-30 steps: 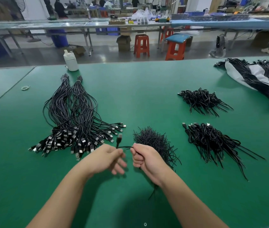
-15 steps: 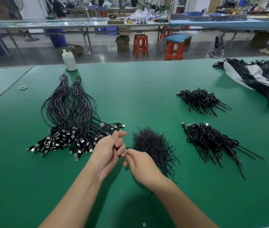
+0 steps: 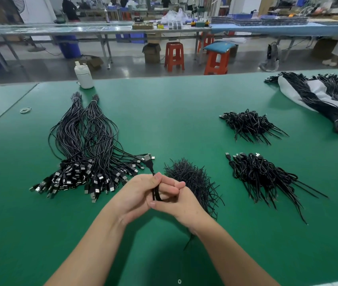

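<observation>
A black USB cable (image 3: 155, 191) is folded into a short coil between both my hands, its plug (image 3: 147, 157) sticking up and away. My left hand (image 3: 137, 195) holds the coil, and my right hand (image 3: 176, 200) grips it from the other side with fingers wrapped over it. Just behind my right hand lies a heap of black twist ties (image 3: 193, 178) on the green table (image 3: 184, 112). To the left sits a big bundle of loose USB cables (image 3: 85, 145) with plugs fanned toward me.
Two piles of coiled, tied cables (image 3: 248, 124) (image 3: 261, 174) lie on the right. Further cable bundles rest on a white bag (image 3: 318, 93) at the far right. A white bottle (image 3: 84, 76) stands at the far edge, with rubber bands (image 3: 25, 110) to its left. Stools and benches stand beyond the table.
The cable, stretched between my hands a second ago, has been folded into a short coil. My hands have closed together around it, with the plug now pointing up.
</observation>
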Available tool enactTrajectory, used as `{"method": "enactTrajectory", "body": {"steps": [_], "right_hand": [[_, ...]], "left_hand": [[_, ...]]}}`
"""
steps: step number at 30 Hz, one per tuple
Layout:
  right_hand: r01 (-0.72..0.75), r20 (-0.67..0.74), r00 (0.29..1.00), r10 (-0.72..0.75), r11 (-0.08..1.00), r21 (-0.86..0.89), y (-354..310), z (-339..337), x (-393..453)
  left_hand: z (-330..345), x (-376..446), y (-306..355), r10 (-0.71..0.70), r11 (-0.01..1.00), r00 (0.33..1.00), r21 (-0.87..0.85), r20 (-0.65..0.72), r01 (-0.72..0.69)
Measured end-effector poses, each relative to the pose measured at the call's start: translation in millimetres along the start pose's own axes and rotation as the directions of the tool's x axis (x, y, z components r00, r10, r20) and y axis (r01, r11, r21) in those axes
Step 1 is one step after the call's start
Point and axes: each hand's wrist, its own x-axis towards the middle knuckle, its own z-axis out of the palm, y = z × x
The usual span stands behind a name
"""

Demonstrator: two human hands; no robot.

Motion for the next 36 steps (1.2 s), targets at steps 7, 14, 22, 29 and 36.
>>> {"method": "enactTrajectory", "body": {"steps": [7,14,22,29,36], "right_hand": [[-0.041,-0.132,0.990,0.055,0.994,0.106,11.8,7.5,-1.8],[0.002,-0.173,0.985,0.028,0.985,0.172,10.2,4.1,-3.5],[0.089,-0.113,0.988,-0.107,0.984,-0.154,-1.8,-0.4,-5.9],[0.039,-0.098,0.993,-0.073,0.950,-0.310,-1.4,-6.9,-11.2],[0.084,-0.089,0.969,-0.230,0.648,-0.757,-2.3,-10.7,-10.7]], "left_hand": [[6.4,0.2,1.6,-0.056,0.993,0.996,0.099,-0.073,0.064],[17.1,0.3,5.3,-0.016,0.903,0.989,0.422,-0.145,0.076],[21.6,-5.1,8.1,0.014,0.909,0.985,0.412,-0.169,0.058],[23.1,-12.0,0.3,0.020,0.827,0.982,0.555,-0.187,0.089],[26.2,-6.4,-16.3,0.379,0.445,0.854,0.879,-0.356,0.169]]}}
